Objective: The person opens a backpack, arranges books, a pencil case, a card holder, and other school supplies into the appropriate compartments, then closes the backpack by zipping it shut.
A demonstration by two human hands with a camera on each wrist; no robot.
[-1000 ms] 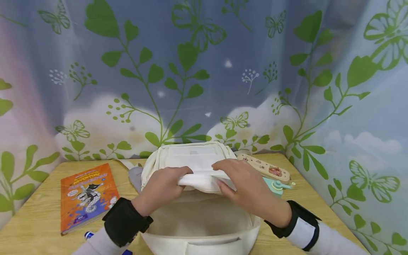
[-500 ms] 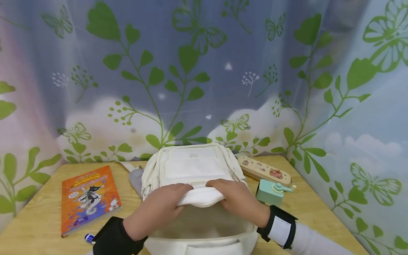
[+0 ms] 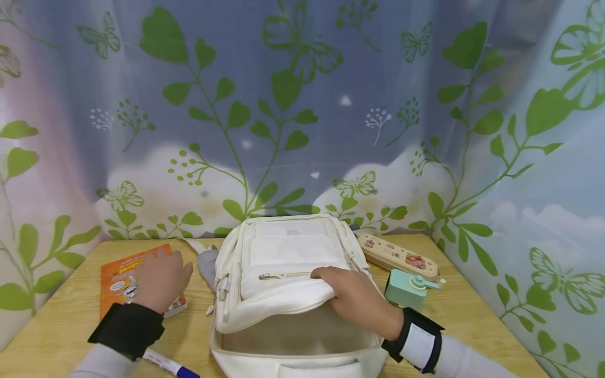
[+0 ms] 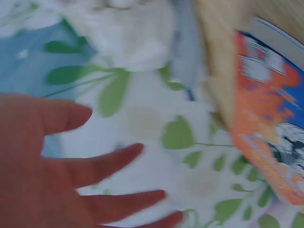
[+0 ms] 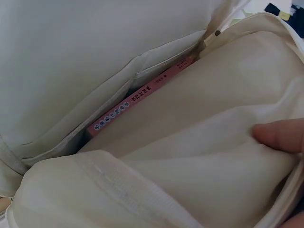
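Observation:
A white backpack (image 3: pixel 295 249) lies on the table with its main compartment unzipped. My right hand (image 3: pixel 356 299) grips the edge of its lifted front panel, thumb inside. In the right wrist view, a pink book spine (image 5: pixel 137 97) shows deep in the bag. My left hand (image 3: pixel 163 281) is over an orange comic-style book (image 3: pixel 113 281) to the left of the bag, partly covering it. The left wrist view has those fingers spread, with nothing held and the orange book (image 4: pixel 270 114) off to the side. Whether the hand touches the cover I cannot tell.
Right of the bag are a cream pencil case (image 3: pixel 399 257) and a mint pencil sharpener with a crank (image 3: pixel 405 290). A blue-capped marker (image 3: pixel 165 363) lies near the left forearm. Something grey (image 3: pixel 207 265) sits against the bag's left side. A patterned curtain (image 3: pixel 302 105) hangs behind.
My left hand has let go of the backpack's panel and moved left over the orange book. The right hand keeps its grip; the panel came down lower and sags on the left.

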